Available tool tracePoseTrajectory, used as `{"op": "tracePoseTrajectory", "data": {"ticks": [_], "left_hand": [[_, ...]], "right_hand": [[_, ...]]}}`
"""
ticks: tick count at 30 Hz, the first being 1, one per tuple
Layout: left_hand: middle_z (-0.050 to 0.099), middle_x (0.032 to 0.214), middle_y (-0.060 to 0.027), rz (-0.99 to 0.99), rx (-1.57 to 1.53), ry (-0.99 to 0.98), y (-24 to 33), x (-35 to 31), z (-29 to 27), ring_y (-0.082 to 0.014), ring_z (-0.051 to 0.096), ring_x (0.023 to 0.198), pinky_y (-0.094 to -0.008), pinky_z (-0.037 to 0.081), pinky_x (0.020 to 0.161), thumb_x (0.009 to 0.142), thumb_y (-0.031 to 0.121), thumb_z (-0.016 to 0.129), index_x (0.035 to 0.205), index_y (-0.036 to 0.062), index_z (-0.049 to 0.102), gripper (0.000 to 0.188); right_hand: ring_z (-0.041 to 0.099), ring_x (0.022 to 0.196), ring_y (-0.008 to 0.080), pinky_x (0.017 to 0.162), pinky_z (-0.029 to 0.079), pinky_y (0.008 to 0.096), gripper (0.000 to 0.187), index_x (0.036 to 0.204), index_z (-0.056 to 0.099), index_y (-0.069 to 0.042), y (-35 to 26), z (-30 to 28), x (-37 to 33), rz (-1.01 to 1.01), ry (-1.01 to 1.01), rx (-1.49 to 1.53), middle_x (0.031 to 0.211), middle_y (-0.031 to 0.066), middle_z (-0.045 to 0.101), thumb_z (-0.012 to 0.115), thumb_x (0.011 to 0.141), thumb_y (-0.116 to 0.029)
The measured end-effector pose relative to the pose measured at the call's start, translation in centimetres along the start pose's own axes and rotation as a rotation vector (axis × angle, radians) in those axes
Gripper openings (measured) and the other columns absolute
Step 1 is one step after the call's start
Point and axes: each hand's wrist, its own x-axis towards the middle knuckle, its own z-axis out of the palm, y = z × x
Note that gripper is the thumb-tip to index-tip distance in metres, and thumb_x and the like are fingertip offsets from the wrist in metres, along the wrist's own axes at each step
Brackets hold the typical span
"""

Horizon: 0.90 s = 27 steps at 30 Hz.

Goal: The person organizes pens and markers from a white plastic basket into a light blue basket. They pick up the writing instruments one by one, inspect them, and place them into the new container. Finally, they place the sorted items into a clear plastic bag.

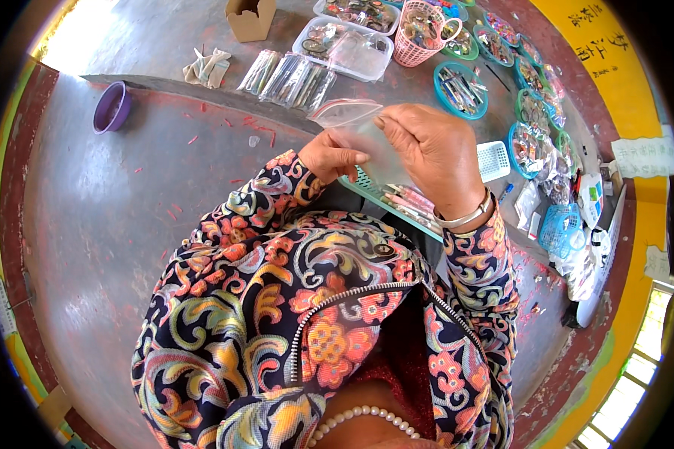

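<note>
A clear zip bag [374, 150] with a red strip along its top hangs between my hands. My left hand [331, 156] is closed on its left side, thumb over the plastic. On the right side, my right hand [438, 153] pinches the upper edge, its fingertips partly hidden behind the hand. A metal bangle circles that wrist. Just below the bag, a teal plastic basket [368, 191] sits near my lap with several pink and white pens [412, 206] in it. My right hand and the bag cover part of the basket.
Bagged pens [298, 81] lie ahead on a raised grey ledge, beside white trays [342, 49] and a pink basket [419, 36]. Round teal baskets [460, 90] of small goods line the right. A purple basin [112, 108] stands at left; a cardboard box [251, 19] is far ahead.
</note>
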Motion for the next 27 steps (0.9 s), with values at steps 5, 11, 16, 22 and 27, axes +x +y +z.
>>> {"op": "tracePoseTrajectory", "data": {"ticks": [5,11,16,22,27], "left_hand": [[0.068,0.100,-0.0099,0.165,0.074,0.112,1.8,-0.2,2.3,-0.0152,0.065,0.081,-0.0238,0.054,0.058,0.086,0.004,0.065,0.108,0.0008,0.064,0.023],[0.068,0.095,-0.0060,0.045,0.408,0.338,2.0,0.0,3.2,-0.0124,0.064,0.079,-0.0256,0.057,0.061,0.087,0.009,0.066,0.104,-0.0013,0.066,0.019],[0.067,0.094,-0.0044,0.007,0.473,0.309,0.9,-0.1,4.0,-0.0109,0.063,0.080,-0.0259,0.056,0.063,0.089,0.011,0.065,0.104,-0.0005,0.066,0.019],[0.067,0.094,-0.0038,0.028,0.528,0.231,-0.1,-0.1,4.8,-0.0103,0.062,0.082,-0.0260,0.055,0.066,0.090,0.010,0.063,0.105,-0.0015,0.064,0.019],[0.067,0.100,-0.0070,0.080,0.475,0.217,-1.2,0.2,2.9,-0.0129,0.063,0.087,-0.0280,0.056,0.071,0.087,0.005,0.063,0.112,-0.0018,0.060,0.026]], "right_hand": [[0.062,0.067,0.0294,0.058,0.048,0.0333,0.016,0.096,0.065,-0.003,2.5,0.1,-1.8,0.126,0.076,0.169,0.079,0.0134,0.064,0.067,0.084,-0.013],[0.064,0.079,0.0281,0.066,0.051,0.0326,0.023,0.103,0.064,-0.002,2.1,-0.8,-4.5,0.249,0.314,0.027,0.092,0.0136,0.065,0.069,0.082,-0.012],[0.062,0.092,0.0297,0.075,0.052,0.0348,0.032,0.103,0.062,-0.003,0.4,-0.3,-5.8,-0.150,0.258,-0.213,0.100,0.0121,0.062,0.072,0.072,-0.005],[0.061,0.088,0.0310,0.072,0.052,0.0350,0.029,0.100,0.061,-0.002,1.3,2.3,-5.4,-0.102,0.179,-0.208,0.094,0.0116,0.061,0.066,0.071,-0.002],[0.060,0.078,0.0287,0.064,0.050,0.0365,0.023,0.096,0.061,-0.004,1.7,2.2,-5.8,-0.093,0.074,-0.033,0.085,0.0078,0.062,0.065,0.073,-0.003]]}}
